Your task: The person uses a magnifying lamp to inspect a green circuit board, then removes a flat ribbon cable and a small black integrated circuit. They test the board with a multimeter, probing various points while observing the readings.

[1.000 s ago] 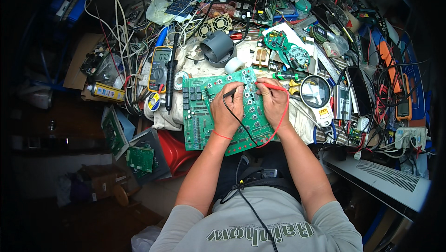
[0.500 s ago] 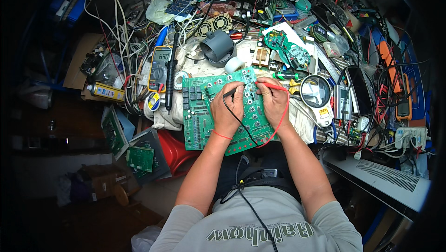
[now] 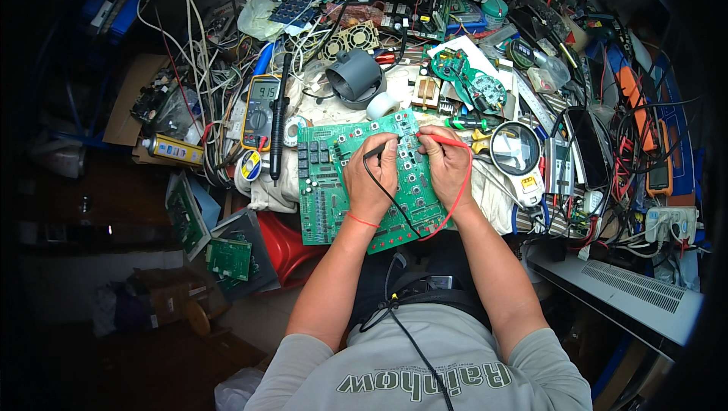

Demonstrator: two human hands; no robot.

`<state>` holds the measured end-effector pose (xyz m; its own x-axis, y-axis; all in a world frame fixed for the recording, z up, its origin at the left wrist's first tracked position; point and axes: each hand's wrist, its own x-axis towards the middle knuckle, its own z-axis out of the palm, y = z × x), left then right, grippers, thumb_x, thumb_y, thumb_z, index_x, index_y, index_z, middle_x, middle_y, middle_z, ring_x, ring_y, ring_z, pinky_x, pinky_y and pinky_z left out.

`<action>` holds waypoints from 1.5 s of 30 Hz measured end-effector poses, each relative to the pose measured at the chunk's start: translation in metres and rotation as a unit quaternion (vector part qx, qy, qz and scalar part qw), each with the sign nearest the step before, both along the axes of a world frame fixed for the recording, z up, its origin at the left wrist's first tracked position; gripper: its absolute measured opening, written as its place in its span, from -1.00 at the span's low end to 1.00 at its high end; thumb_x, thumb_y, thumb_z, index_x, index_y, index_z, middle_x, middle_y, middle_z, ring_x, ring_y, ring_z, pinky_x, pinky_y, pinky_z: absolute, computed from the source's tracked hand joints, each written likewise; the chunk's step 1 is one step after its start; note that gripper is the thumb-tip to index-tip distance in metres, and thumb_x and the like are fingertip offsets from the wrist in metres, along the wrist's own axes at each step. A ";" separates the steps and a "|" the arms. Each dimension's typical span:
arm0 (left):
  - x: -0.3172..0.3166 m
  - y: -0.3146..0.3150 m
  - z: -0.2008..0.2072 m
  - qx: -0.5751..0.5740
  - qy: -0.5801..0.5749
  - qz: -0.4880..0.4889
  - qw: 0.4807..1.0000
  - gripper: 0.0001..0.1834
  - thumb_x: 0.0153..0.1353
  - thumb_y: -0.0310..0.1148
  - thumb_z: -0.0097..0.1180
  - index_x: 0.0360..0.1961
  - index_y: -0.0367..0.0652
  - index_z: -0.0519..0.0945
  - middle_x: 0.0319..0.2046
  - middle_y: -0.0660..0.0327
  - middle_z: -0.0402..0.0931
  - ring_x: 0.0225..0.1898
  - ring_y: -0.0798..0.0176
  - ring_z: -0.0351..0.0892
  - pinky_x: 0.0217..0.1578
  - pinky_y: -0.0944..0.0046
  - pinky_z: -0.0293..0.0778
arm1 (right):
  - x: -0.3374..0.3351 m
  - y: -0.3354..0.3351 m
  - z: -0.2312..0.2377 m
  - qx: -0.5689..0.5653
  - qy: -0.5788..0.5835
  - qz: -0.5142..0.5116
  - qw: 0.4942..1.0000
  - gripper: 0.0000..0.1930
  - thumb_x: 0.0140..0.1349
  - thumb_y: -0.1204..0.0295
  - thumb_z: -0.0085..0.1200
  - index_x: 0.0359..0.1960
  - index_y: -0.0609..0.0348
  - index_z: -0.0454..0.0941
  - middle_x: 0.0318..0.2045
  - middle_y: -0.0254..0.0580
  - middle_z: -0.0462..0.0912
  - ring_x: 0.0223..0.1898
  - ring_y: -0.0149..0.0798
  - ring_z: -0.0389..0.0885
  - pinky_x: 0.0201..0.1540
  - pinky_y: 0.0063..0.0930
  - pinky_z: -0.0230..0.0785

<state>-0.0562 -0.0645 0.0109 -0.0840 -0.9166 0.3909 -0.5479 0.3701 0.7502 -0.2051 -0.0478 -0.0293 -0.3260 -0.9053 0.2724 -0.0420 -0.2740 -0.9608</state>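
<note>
Unchanged since earlier frames: hands, probes, board all in same place.
Green circuit board (image 3: 334,183): flat on cluttered bench, under both hands.
Left hand (image 3: 370,180): closed around black probe (image 3: 377,150), tip on board's upper middle.
Right hand (image 3: 447,164): closed around red probe (image 3: 440,139), tip just beside black one.
Yellow multimeter (image 3: 260,111): left of board, apart.
Magnifying glass (image 3: 516,150): right of right hand.

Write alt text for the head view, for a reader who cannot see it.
A person's left hand holds a black probe and the right hand a red probe, both tips on a large green circuit board. A yellow multimeter, a magnifier and tangled wires crowd the workbench.
</note>
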 end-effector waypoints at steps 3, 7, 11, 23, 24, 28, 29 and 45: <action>0.000 0.000 0.000 0.005 -0.001 0.000 1.000 -0.73 0.55 -0.22 0.10 -0.08 -0.17 0.72 -0.31 0.03 0.74 -0.31 0.03 0.76 -0.26 0.13 0.58 | 0.000 0.000 0.000 -0.001 -0.001 -0.001 1.000 -0.84 0.48 0.55 0.16 0.01 0.33 0.67 -0.13 -0.18 0.68 -0.30 -0.40 0.68 -0.18 -0.53 0.55; 0.001 0.000 -0.001 0.013 0.000 0.001 1.000 -0.73 0.55 -0.22 0.11 -0.08 -0.18 0.72 -0.31 0.03 0.74 -0.31 0.03 0.77 -0.24 0.13 0.58 | 0.000 0.000 0.000 0.000 -0.001 -0.001 1.000 -0.83 0.47 0.55 0.17 0.01 0.33 0.67 -0.13 -0.17 0.68 -0.30 -0.40 0.68 -0.18 -0.53 0.55; 0.000 -0.001 -0.001 -0.002 0.001 -0.001 1.000 -0.73 0.54 -0.22 0.11 -0.08 -0.18 0.72 -0.30 0.03 0.75 -0.29 0.03 0.77 -0.23 0.14 0.59 | 0.000 0.000 0.000 0.004 -0.001 0.000 1.000 -0.84 0.48 0.54 0.16 0.01 0.33 0.67 -0.13 -0.17 0.68 -0.30 -0.40 0.68 -0.18 -0.52 0.55; -0.001 0.000 0.000 0.013 0.016 0.003 1.000 -0.78 0.51 -0.23 0.17 -0.10 -0.15 0.72 -0.29 0.05 0.75 -0.30 -0.02 0.76 -0.26 0.12 0.60 | 0.000 0.000 -0.003 0.009 -0.010 0.004 1.000 -0.83 0.49 0.52 0.17 0.02 0.33 0.67 -0.09 -0.17 0.68 -0.27 -0.38 0.70 -0.16 -0.54 0.58; -0.001 0.000 0.000 0.012 0.014 0.003 1.000 -0.78 0.51 -0.23 0.16 -0.10 -0.15 0.72 -0.29 0.05 0.74 -0.31 -0.02 0.76 -0.26 0.12 0.60 | 0.000 -0.001 -0.004 0.013 -0.003 0.000 1.000 -0.82 0.49 0.52 0.17 0.02 0.34 0.67 -0.08 -0.17 0.68 -0.27 -0.38 0.70 -0.16 -0.54 0.58; 0.000 0.000 0.000 0.023 0.007 0.000 1.000 -0.74 0.55 -0.25 0.10 -0.05 -0.19 0.72 -0.27 0.04 0.76 -0.27 0.12 0.76 -0.21 0.18 0.58 | -0.001 0.000 -0.004 0.010 -0.005 0.003 1.000 -0.82 0.49 0.51 0.18 0.02 0.34 0.67 -0.10 -0.17 0.69 -0.28 -0.39 0.70 -0.17 -0.53 0.57; 0.001 0.000 0.000 0.023 0.007 0.000 1.000 -0.74 0.56 -0.25 0.09 -0.05 -0.19 0.72 -0.27 0.04 0.76 -0.26 0.12 0.76 -0.20 0.18 0.58 | -0.001 0.000 -0.004 0.010 -0.004 0.002 1.000 -0.82 0.49 0.51 0.18 0.02 0.33 0.67 -0.10 -0.17 0.69 -0.28 -0.39 0.70 -0.17 -0.53 0.57; 0.002 0.000 -0.006 0.005 0.046 0.003 0.999 -0.73 0.56 -0.22 0.07 -0.04 -0.17 0.69 -0.22 0.04 0.72 -0.24 -0.02 0.75 -0.20 0.09 0.59 | 0.002 -0.001 -0.002 -0.007 0.010 -0.039 0.999 -0.79 0.53 0.39 0.15 -0.03 0.32 0.68 -0.22 -0.16 0.74 -0.35 -0.39 0.74 -0.26 -0.52 0.56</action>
